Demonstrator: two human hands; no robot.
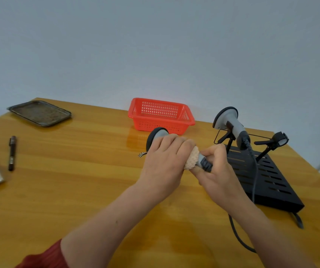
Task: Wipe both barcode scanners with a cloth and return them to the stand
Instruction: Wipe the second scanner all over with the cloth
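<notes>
Head view shows the left hand point(163, 161) clasping the peach cloth point(191, 159) round the grey barcode scanner point(158, 134), the right hand point(218, 171) gripping its handle, over the table point(77, 180) middle. Holding the handle steady should let the cloth wipe evenly.

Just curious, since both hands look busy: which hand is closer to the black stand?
Right. The right hand holds the scanner just left of the stand; the left hand, farther left, wraps the cloth round it.
</notes>
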